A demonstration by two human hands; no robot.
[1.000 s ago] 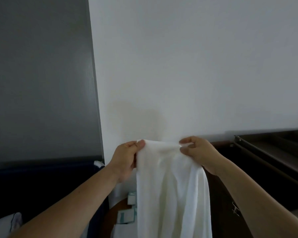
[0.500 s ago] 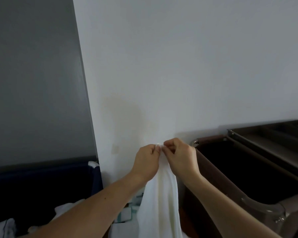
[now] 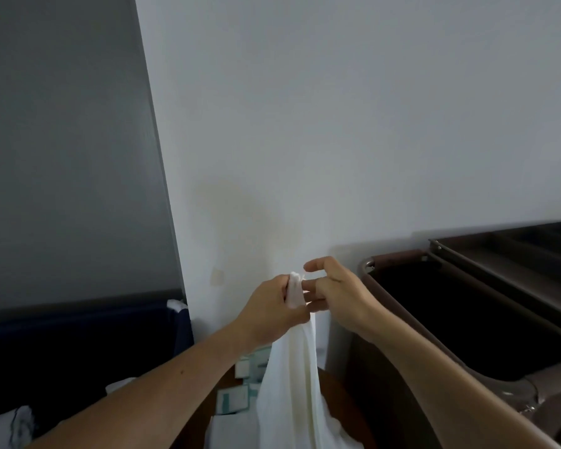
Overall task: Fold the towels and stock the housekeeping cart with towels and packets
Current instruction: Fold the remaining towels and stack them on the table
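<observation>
A white towel (image 3: 292, 384) hangs straight down in front of me, doubled lengthwise, with its top corners bunched together. My left hand (image 3: 272, 307) grips those corners in its fist. My right hand (image 3: 336, 288) hovers just right of the towel's top with its fingers loosened and spread, holding nothing. The brown housekeeping cart (image 3: 399, 256) stands to the right against the wall, its dark bag compartment open at the top. Several white-and-teal packets (image 3: 235, 396) lie low behind the towel on a wooden surface; the towel hides part of them.
The cart's top tray (image 3: 499, 251) with dividers sits at the far right. A dark navy bed (image 3: 78, 345) with white cloth (image 3: 4, 429) on it fills the lower left. A white wall is straight ahead, close behind the towel.
My hands brought the towel's two top corners together. Now my left hand holds both corners and my right hand's fingers have come off the towel.
</observation>
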